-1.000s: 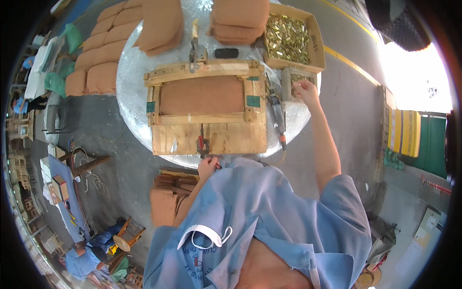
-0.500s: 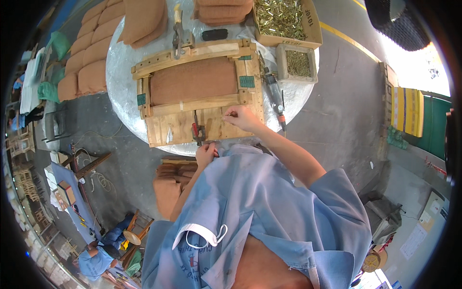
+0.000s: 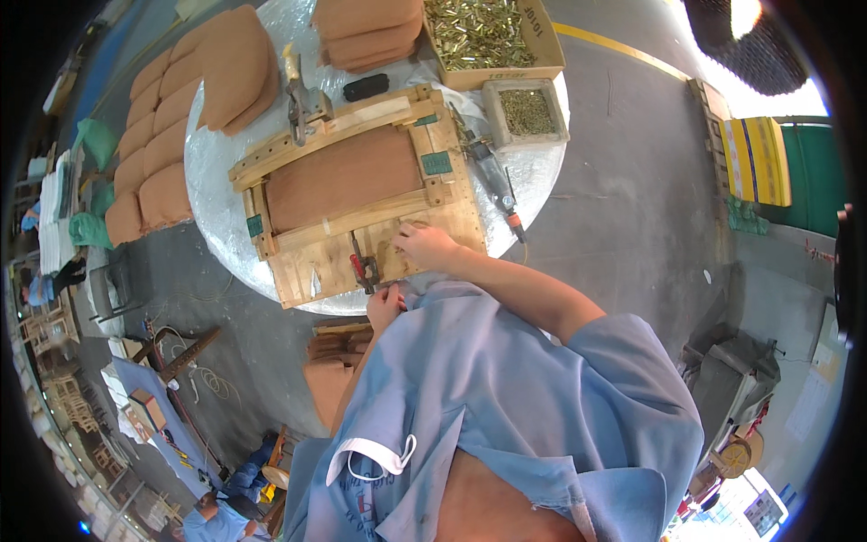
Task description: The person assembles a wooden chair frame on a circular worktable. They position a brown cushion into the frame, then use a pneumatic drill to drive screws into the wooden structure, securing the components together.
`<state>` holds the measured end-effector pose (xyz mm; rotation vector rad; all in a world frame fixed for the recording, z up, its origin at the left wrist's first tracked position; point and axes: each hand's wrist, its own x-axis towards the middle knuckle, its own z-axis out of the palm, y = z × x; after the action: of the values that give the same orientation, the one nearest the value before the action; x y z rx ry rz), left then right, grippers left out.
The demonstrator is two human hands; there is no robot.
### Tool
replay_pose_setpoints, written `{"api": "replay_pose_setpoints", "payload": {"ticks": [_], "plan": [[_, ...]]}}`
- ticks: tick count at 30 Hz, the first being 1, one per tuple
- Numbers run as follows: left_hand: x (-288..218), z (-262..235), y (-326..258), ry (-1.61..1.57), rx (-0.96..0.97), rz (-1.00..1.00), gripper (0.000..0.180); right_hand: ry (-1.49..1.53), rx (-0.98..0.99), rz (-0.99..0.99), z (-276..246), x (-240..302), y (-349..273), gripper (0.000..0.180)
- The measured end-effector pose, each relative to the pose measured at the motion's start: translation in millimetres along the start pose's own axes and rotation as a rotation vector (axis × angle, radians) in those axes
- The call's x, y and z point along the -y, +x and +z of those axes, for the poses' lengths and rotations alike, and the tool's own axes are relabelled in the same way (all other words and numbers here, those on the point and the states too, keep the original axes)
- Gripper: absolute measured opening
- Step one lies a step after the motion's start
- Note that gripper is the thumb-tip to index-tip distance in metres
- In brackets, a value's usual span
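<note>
My right hand [image 3: 426, 246] hovers over the bare front part of the wooden jig [image 3: 316, 266], fingers curled together; whatever they pinch is too small to make out. By the jig's front edge, close to my shirt, my left hand [image 3: 385, 305] is closed. Its fingertips are partly hidden, so I cannot tell what they hold. Between the two hands and slightly left stands a toggle clamp [image 3: 364, 269] with red grips, its rod pointing at the frame. Inside the wooden frame lies a brown fabric cushion [image 3: 348, 179], bordered by wooden bars with green patches.
Right of the jig lies a power tool [image 3: 495, 181] with a hose. Behind it stand a small tray [image 3: 489, 90] of fasteners and a cardboard box [image 3: 542, 45] of brass-coloured pieces. Another toggle clamp [image 3: 296, 113] sits at the back. Brown cushions [image 3: 163, 135] are stacked at left.
The view has turned a little, so the jig looks tilted. My right hand has shifted slightly left toward the clamp, fingers still together. The left hand stays by the front edge.
</note>
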<state>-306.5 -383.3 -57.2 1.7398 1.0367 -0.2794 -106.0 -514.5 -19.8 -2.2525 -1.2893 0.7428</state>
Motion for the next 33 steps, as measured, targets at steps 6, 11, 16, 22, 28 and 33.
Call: {"api": "replay_pose_setpoints", "payload": {"ticks": [6,11,16,22,28,33], "plan": [[7.0,-0.6,5.7,-0.016,0.025,-0.027,0.048,0.081,-0.219,-0.161,-59.0,-7.5,-24.3,0.031],[1.7,-1.0,8.6,0.030,0.035,0.040,0.049,0.053,-0.483,0.188,-134.0,-68.8,-29.2,0.028],[13.6,1.4,16.3,-0.033,0.055,-0.024,0.051,-0.551,-0.356,0.286,-136.3,-131.4,-6.6,0.029],[13.1,2.7,4.1,-0.083,0.016,-0.027,0.046,-0.814,-0.252,0.288,-131.2,-136.9,22.8,0.026],[25.7,-0.1,16.0,-0.035,0.081,0.036,0.049,-0.747,-0.189,0.348,-125.0,-153.6,36.3,0.022],[6.7,-6.3,2.5,0.109,0.054,0.074,0.051,-0.716,-0.153,0.368,-134.7,-140.7,35.0,0.021]]}}
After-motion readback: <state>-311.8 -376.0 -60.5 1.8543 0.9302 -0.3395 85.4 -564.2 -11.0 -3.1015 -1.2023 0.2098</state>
